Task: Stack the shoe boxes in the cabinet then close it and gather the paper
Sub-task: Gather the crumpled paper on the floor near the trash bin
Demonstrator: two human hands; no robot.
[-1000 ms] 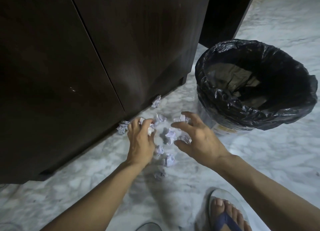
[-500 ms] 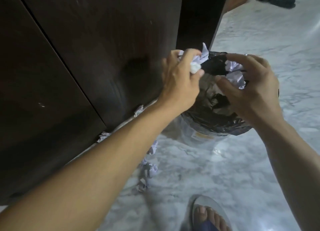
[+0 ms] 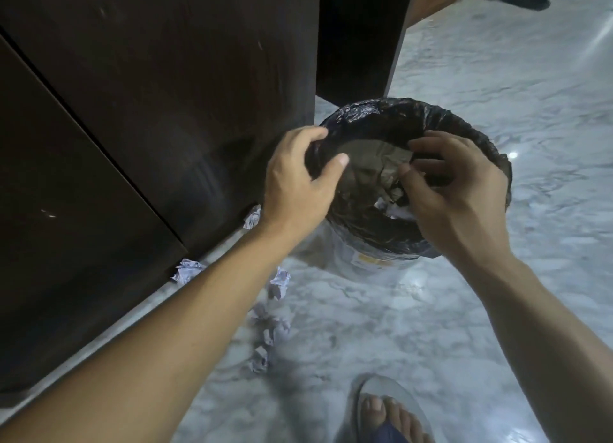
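Head view. Left hand (image 3: 298, 180) and right hand (image 3: 454, 190) hover over the bin (image 3: 464, 127) beside the closed cabinet (image 3: 166, 94), fingers loosely curled, holding nothing. White paper (image 3: 394, 210) lies inside the bin; crumpled paper balls (image 3: 277, 283) lie scattered on the marble floor (image 3: 497, 77).

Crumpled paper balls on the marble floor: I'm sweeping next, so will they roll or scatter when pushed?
The crumpled white paper balls look light, so they would probably skid on the glossy marble floor. Their ragged shapes should tumble rather than roll.
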